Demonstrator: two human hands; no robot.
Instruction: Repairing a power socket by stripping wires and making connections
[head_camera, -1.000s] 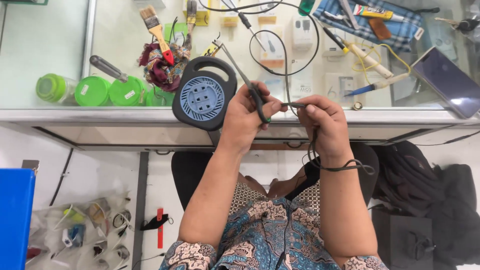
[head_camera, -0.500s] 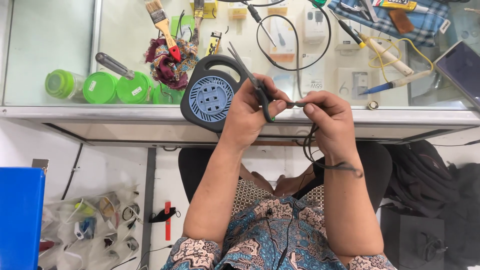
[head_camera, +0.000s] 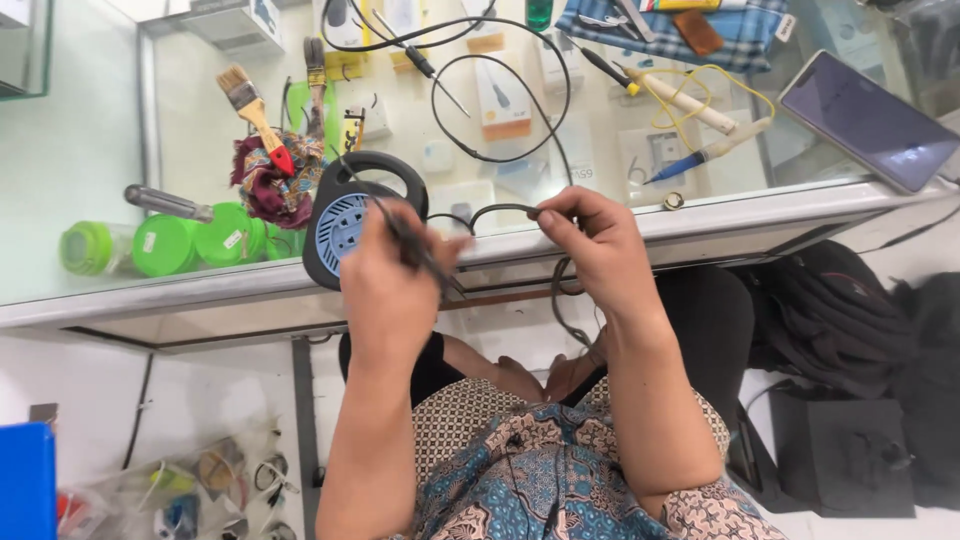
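My left hand (head_camera: 385, 285) grips a thin dark tool (head_camera: 400, 232) that slants up and left over a black round cable reel with a blue centre (head_camera: 345, 222). My right hand (head_camera: 590, 245) pinches a black cable (head_camera: 500, 210) near its end; the cable arches between both hands and a loop of it hangs below my right wrist. Both hands hover at the front edge of a glass counter (head_camera: 720, 215).
On the counter lie green round containers (head_camera: 190, 243), a screwdriver (head_camera: 165, 203), a paintbrush (head_camera: 255, 115) on a cloth bundle, a looped black wire (head_camera: 500, 105), a soldering iron (head_camera: 685, 100) and a phone (head_camera: 868, 120). A black bag (head_camera: 840, 320) and floor clutter sit below.
My hands have drawn apart, the cable now arching between them. The view has tilted and shifted, so the counter appears slanted.
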